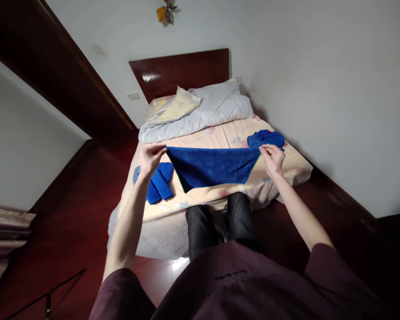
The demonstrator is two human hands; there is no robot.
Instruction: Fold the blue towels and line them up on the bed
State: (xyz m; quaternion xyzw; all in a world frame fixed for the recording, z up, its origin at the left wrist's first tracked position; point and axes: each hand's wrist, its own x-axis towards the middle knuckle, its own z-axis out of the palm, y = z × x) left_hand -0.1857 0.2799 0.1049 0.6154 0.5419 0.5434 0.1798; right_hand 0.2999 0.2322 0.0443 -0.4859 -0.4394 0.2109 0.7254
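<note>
A blue towel (213,166) is stretched between my two hands above the bed, its top edge nearly straight and its lower part hanging down. My left hand (150,159) pinches one upper corner, fingers closed. At the opposite upper corner, my right hand (272,159) is closed in a pinch too. Beneath and beside my left hand lie folded blue towels (160,183) on the sheet, partly hidden by the hand and wrist. Just beyond my right hand sits a crumpled pile of blue cloth (266,138).
The bed (203,138) has a patterned peach sheet. A grey-white quilt (220,104) and a pale yellow pillow (182,106) lie near the dark wooden headboard (186,71). My knees are at the bed's near edge. A thin black metal frame (48,298) stands low at left, near a curtain (6,240).
</note>
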